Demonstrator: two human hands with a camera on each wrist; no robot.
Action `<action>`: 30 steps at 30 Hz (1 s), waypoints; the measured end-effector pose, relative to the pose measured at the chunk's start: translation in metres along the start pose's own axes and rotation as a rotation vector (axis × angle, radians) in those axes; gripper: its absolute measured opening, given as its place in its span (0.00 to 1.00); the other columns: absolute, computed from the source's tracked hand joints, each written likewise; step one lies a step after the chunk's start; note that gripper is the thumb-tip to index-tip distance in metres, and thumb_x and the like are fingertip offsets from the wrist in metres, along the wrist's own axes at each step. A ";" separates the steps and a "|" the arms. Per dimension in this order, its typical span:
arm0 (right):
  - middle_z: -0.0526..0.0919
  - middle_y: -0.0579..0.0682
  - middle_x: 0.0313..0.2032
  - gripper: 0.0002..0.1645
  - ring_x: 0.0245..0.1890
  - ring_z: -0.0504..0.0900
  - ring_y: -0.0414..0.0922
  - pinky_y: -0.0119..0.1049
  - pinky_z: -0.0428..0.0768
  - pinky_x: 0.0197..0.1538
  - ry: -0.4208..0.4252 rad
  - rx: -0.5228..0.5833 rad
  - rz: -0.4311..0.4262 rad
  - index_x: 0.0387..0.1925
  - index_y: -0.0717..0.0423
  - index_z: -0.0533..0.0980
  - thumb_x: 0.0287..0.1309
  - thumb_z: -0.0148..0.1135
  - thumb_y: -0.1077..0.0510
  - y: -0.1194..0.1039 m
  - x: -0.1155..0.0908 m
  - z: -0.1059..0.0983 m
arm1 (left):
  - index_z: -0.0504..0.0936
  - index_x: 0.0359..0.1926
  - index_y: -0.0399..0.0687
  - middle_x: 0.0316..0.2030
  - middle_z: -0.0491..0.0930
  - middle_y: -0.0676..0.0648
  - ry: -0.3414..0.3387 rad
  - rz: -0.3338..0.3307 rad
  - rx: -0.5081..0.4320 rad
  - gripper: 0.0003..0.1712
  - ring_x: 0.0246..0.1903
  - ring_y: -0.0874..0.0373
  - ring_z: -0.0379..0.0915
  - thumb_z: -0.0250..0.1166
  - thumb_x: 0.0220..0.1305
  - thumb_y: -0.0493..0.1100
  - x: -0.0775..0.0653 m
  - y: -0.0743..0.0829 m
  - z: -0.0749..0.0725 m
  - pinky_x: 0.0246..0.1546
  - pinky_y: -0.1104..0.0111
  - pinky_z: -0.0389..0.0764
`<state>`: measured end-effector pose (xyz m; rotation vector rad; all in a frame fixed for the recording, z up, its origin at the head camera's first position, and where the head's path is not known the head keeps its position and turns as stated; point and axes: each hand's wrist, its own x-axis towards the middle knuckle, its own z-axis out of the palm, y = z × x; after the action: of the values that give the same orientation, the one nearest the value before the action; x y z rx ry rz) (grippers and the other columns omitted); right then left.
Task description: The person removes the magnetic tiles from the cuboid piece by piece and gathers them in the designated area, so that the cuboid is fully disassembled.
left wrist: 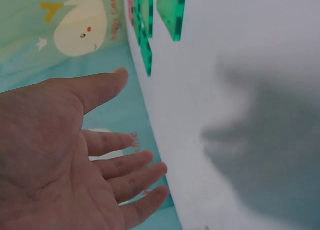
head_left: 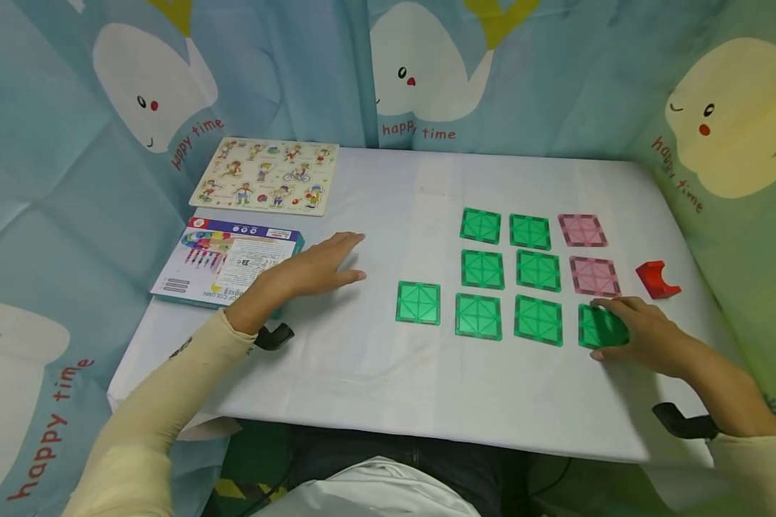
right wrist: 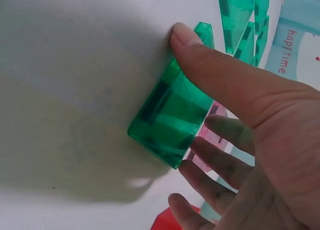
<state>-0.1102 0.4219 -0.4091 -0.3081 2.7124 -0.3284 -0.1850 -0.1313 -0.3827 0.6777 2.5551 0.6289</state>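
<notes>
My right hand (head_left: 649,334) is at the right end of the front row of tiles. Its thumb and fingers span a green square magnetic tile (head_left: 601,327), gripping it by opposite edges. In the right wrist view the thumb lies on the near edge of that tile (right wrist: 172,120) and the fingertips meet the far edge. My left hand (head_left: 320,266) hovers over the left half of the table, fingers extended and holding nothing. Its palm (left wrist: 55,155) shows in the left wrist view. Nearest to it on the right is another green tile (head_left: 418,303).
Several green tiles (head_left: 538,320) lie in spaced rows, with two pink tiles (head_left: 583,230) at the right. A red block with a curved notch (head_left: 657,279) sits near the right edge. To the left are a boxed toy (head_left: 233,258) and a picture puzzle board (head_left: 268,176).
</notes>
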 end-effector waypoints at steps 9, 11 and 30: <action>0.58 0.82 0.66 0.67 0.60 0.59 0.83 0.81 0.76 0.50 -0.005 0.015 0.012 0.78 0.67 0.56 0.51 0.82 0.38 0.003 0.000 0.003 | 0.52 0.84 0.41 0.82 0.54 0.38 -0.039 0.025 0.035 0.45 0.82 0.44 0.48 0.60 0.80 0.55 0.008 0.007 0.010 0.81 0.49 0.54; 0.58 0.82 0.66 0.66 0.60 0.59 0.83 0.81 0.76 0.49 -0.008 0.021 0.016 0.77 0.67 0.57 0.51 0.82 0.38 0.004 0.000 0.003 | 0.53 0.84 0.41 0.82 0.55 0.38 -0.040 0.033 0.043 0.44 0.82 0.44 0.49 0.61 0.80 0.55 0.011 0.006 0.014 0.81 0.50 0.55; 0.56 0.81 0.67 0.60 0.61 0.57 0.80 0.80 0.74 0.54 0.030 0.119 0.011 0.77 0.70 0.59 0.56 0.81 0.45 0.006 -0.004 0.010 | 0.57 0.83 0.43 0.82 0.55 0.39 -0.054 0.093 0.065 0.44 0.82 0.45 0.50 0.64 0.78 0.55 0.027 0.021 0.049 0.81 0.51 0.56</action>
<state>-0.1036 0.4274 -0.4180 -0.2561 2.7086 -0.4920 -0.1747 -0.0855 -0.4188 0.8288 2.5151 0.5523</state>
